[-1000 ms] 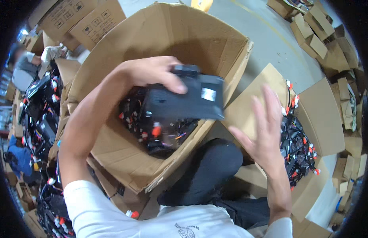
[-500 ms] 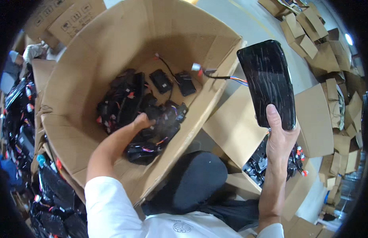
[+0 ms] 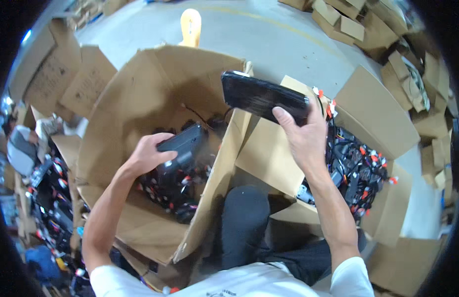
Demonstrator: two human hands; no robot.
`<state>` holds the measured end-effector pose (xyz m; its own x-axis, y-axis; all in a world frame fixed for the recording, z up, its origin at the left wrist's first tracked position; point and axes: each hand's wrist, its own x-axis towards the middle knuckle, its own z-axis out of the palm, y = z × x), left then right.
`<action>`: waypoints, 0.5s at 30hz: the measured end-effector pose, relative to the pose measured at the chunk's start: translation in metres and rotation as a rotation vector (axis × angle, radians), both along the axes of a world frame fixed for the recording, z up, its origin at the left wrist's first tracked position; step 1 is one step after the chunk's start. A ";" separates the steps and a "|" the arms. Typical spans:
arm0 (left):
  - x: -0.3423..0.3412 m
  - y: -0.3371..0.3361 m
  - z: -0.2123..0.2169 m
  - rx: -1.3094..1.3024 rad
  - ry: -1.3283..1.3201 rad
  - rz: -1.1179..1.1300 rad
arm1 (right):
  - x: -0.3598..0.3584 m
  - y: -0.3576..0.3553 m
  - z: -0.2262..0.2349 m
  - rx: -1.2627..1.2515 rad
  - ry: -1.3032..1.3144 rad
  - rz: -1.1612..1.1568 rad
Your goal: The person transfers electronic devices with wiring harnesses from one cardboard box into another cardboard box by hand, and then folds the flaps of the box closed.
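Observation:
My right hand [image 3: 306,141] is closed round the end of a flat black battery pack [image 3: 252,96] in shiny film, thumb on top, above the near right rim of a large carton [image 3: 110,106]. Inside that carton, my left hand [image 3: 146,154] grips another black battery pack [image 3: 189,141] between thumb and fingers. It is held tilted over a heap of black packs [image 3: 182,190] with red and white connectors; the heap is partly blurred. A second, smaller carton [image 3: 378,111] with open flaps stands to the right, with many wired black packs [image 3: 353,173] in it.
More wired packs [image 3: 51,198] lie in a pile at the far left, with a person's grey sleeve [image 3: 24,151] behind. Open cartons [image 3: 348,24] are stacked at the back right. A yellow upright piece [image 3: 191,27] stands beyond the large carton. My knee [image 3: 247,213] is between the two cartons.
My left hand has lifted a battery pack off the heap. My right hand has turned its pack from upright to nearly level and moved it left. The view has shifted, showing more of the right carton.

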<state>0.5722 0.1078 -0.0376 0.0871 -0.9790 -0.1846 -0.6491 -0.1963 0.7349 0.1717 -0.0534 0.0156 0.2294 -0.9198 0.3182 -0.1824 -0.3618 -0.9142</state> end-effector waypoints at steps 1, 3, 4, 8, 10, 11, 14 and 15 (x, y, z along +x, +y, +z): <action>-0.017 0.014 0.061 0.067 0.179 0.029 | -0.005 0.001 -0.006 -0.007 -0.054 0.012; -0.071 0.040 0.144 -0.114 0.138 -0.036 | -0.009 0.017 -0.001 0.103 -0.181 0.116; -0.099 0.045 0.172 -0.126 0.053 -0.015 | -0.014 0.036 0.011 0.208 -0.248 0.209; -0.197 0.055 0.213 -0.455 -0.119 -0.061 | -0.064 0.098 0.046 0.545 -0.579 0.534; -0.249 0.049 0.215 -0.511 -0.123 -0.079 | -0.107 0.112 0.044 0.416 -0.569 0.496; -0.277 0.048 0.219 -0.539 -0.174 -0.086 | -0.129 0.118 0.045 0.306 -0.542 0.495; -0.351 0.035 0.213 -0.559 -0.252 -0.198 | -0.188 0.143 0.048 0.154 -0.469 0.378; -0.358 0.024 0.200 -0.815 -0.349 -0.163 | -0.204 0.152 0.049 0.203 -0.519 0.321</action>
